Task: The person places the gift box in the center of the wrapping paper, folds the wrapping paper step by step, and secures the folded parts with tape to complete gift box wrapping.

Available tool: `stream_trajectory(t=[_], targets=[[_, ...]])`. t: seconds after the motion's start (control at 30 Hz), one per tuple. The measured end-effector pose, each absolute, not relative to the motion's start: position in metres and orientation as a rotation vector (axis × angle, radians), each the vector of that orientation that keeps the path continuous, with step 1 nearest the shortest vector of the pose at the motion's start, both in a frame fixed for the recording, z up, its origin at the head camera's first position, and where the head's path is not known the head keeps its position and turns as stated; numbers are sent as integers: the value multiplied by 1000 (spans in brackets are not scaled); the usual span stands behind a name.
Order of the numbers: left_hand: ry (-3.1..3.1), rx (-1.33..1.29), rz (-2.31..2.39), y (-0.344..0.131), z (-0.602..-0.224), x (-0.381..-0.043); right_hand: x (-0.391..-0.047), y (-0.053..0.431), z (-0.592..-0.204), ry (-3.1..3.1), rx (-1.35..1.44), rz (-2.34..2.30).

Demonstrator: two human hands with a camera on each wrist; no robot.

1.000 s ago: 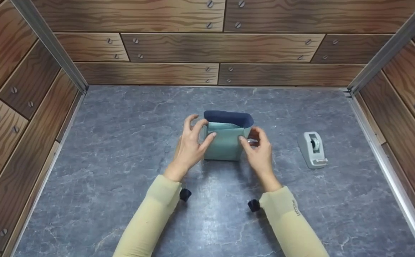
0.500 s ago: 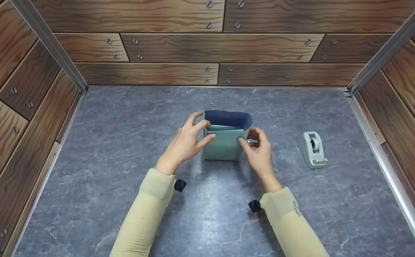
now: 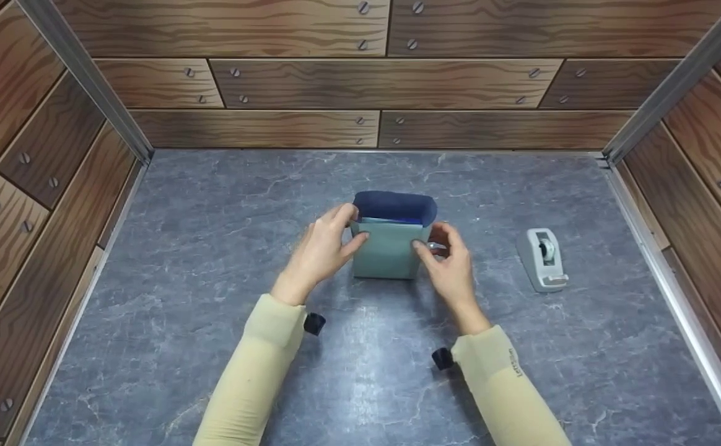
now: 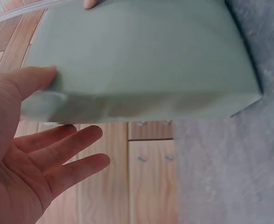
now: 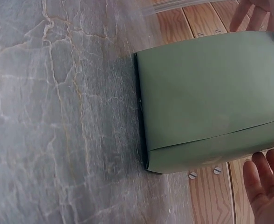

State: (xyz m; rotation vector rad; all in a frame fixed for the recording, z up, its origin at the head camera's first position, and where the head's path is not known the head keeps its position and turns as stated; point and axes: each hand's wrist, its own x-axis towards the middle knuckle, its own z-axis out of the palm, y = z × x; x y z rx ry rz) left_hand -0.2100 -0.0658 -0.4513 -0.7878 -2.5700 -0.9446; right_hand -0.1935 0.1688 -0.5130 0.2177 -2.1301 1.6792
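A paper bag, pale green outside and dark blue inside, stands upright on the tabletop with its mouth facing up. My left hand pinches its left edge near the top, thumb on the front panel and index finger at the rim. In the left wrist view the other fingers of that hand are spread away from the paper. At the right edge, my right hand holds the bag between a thumb on the front and fingers beside the side panel. A lengthwise seam on the bag shows in the right wrist view.
A pale grey tape dispenser with a roll in it stands to the right of the bag. Wood-patterned walls and metal edge strips bound the grey marbled tabletop. Black wrist mounts stick out from the sleeves.
My left hand has shifted a little left, and its fingers have closed in at the bag's left rim. The front layers at the mouth now lie closer together. My right hand has barely moved.
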Motion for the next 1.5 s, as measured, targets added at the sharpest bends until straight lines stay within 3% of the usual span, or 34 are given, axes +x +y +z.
stream_trajectory(t=[0.83, 1.5], targets=[[-2547, -238, -1121, -43, -489, -212, -197, 157, -507, -2187, 32, 1622], [-2496, -104, -925, -34, -490, -215, -207, 150, -497, -2276, -243, 1425]])
